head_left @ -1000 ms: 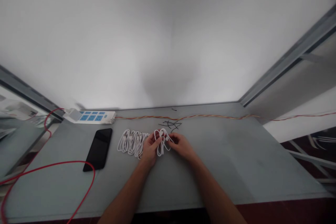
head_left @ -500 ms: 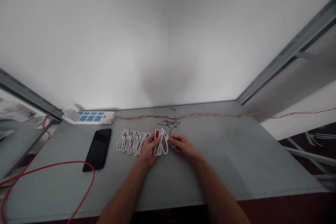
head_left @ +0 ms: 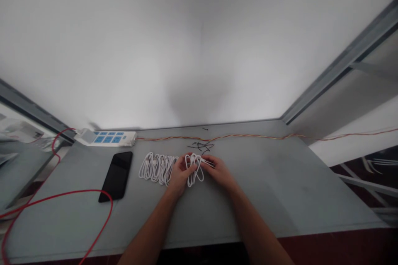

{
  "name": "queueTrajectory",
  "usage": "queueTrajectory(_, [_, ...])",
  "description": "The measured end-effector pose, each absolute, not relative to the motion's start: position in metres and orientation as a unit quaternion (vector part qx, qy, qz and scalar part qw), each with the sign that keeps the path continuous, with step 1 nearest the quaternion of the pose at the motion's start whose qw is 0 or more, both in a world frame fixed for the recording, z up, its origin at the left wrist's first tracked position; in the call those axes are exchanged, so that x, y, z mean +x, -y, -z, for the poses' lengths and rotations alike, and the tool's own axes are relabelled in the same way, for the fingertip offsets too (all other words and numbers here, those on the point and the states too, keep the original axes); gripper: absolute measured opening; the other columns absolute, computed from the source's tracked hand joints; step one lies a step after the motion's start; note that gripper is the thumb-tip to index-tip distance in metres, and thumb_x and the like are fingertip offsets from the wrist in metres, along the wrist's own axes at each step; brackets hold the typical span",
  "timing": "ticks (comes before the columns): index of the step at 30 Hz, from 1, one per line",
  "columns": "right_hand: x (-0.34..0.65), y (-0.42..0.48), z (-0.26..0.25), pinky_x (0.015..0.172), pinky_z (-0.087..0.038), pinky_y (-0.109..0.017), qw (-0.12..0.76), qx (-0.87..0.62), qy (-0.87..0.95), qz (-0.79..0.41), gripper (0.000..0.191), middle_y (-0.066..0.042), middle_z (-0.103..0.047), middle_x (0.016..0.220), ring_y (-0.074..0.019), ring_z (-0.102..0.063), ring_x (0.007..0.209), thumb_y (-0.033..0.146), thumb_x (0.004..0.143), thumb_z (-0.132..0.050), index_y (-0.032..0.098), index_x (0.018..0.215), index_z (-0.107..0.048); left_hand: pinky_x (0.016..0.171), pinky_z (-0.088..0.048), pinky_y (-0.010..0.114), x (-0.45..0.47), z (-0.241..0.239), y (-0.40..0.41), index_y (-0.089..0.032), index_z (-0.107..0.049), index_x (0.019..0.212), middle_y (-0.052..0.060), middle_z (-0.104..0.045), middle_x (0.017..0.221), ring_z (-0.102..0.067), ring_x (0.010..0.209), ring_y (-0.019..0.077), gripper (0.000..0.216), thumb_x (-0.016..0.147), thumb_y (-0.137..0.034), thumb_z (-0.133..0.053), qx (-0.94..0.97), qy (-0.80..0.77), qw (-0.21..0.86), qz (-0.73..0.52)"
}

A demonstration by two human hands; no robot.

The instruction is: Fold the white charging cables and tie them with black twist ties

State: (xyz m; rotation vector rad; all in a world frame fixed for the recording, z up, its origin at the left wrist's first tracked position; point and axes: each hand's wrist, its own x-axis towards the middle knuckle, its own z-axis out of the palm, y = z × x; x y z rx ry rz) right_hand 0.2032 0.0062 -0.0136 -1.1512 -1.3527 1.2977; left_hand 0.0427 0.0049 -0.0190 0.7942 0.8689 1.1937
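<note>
A looped white cable point(head_left: 195, 174) is between my two hands, just above the grey table point(head_left: 205, 219). My left hand point(head_left: 180, 172) is closed on its left side, the thumb laid over the loops. The fingers of my right hand point(head_left: 217, 169) pinch the cable's right side, where a white length sticks out across them. Beside my left hand lie several coiled white cables point(head_left: 157, 168) in a row. Beyond my hands is a small heap of black twist ties point(head_left: 201, 146); one dark strand reaches toward my right fingers, and I cannot tell whether it touches them.
A black phone point(head_left: 116, 177) lies left of the coils. Behind it stands a white power strip point(head_left: 108, 138) with blue sockets. A twisted red-and-yellow wire point(head_left: 242, 136) runs along the back. A red cable point(head_left: 71, 193) loops over the table's left part.
The looped cable has shifted slightly right and turned in my hands. My left thumb has moved farther over the loops, and a cable length now shows across my right fingers.
</note>
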Motion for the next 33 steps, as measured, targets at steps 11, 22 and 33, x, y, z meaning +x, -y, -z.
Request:
queueTrajectory(11, [0.202, -0.007, 0.018, 0.05, -0.033, -0.025, 0.474, -0.527, 0.54, -0.454, 0.038, 0.001, -0.053, 0.057, -0.0131, -0.046, 0.053, 0.053, 0.082, -0.054, 0.02, 0.067, -0.063, 0.056, -0.047, 0.022, 0.045, 0.009, -0.004, -0.016, -0.068, 0.092, 0.003, -0.07, 0.076, -0.061, 0.057, 0.0111, 0.036, 0.063, -0.035, -0.078, 0.29, -0.406, 0.711, -0.496])
queueTrajectory(22, [0.198, -0.006, 0.017, 0.057, -0.046, -0.027, 0.477, -0.491, 0.485, -0.544, 0.031, -0.002, -0.069, 0.068, -0.0158, -0.062, 0.06, 0.047, 0.073, -0.067, 0.02, 0.086, -0.059, 0.061, -0.048, 0.022, 0.042, 0.01, -0.005, -0.015, -0.066, 0.087, 0.0, -0.066, 0.071, -0.062, 0.061, 0.0114, 0.036, 0.059, -0.03, -0.082, 0.284, -0.389, 0.718, -0.503])
queueTrajectory(33, [0.206, -0.003, 0.012, 0.076, -0.051, -0.035, 0.401, -0.425, 0.566, -0.581, 0.033, -0.007, -0.073, 0.088, -0.0202, -0.068, 0.083, 0.042, 0.08, -0.064, 0.017, 0.103, -0.06, 0.053, -0.046, 0.02, 0.044, 0.01, -0.006, -0.013, -0.067, 0.086, -0.001, -0.066, 0.067, -0.059, 0.055, 0.0093, 0.037, 0.059, -0.033, -0.082, 0.308, -0.414, 0.694, -0.502])
